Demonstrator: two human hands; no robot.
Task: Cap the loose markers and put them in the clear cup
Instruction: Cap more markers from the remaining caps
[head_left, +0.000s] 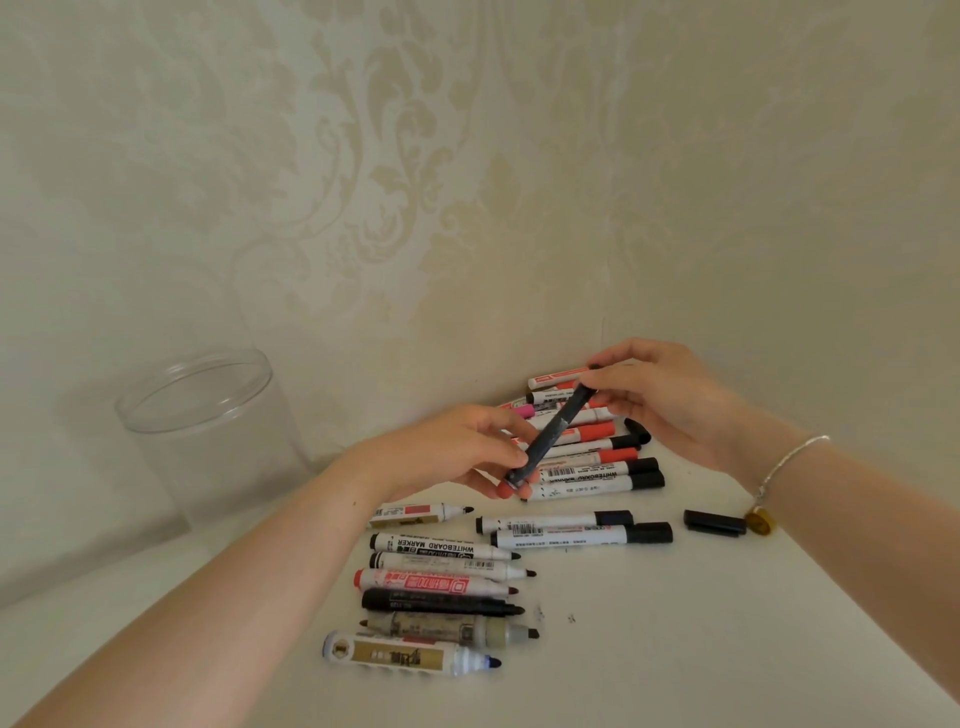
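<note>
Both hands met above the pile, sharing one dark marker (550, 441) held slantwise in the air over the white surface (675, 623). The left hand (457, 452) curled its fingers and thumb round the marker's lower end, while the right hand (660, 395) pinched the upper end between thumb and fingertips; whether that upper end was a cap being seated or the barrel itself could not be told. A thin silver bracelet (789, 457) circled the right wrist. Beneath the hands lay a heap of capped markers (597, 467) with red and black caps, packed side by side near the wall. Closer to the camera, a row of uncapped markers (441, 577) lay roughly parallel, tips pointing right, among them a red-labelled one, a black one and a fat one with a blue tip (410, 654) nearest of all. Two more black-capped markers (571, 527) rested just beyond that row. To the right, a loose black cap (714, 522) lay on the surface just beside a small yellow cap-like piece (761, 521). The clear cup (208, 421) stood upright at the left, well apart from the markers, against the patterned wallpaper (415, 156), with nothing visible inside it.
</note>
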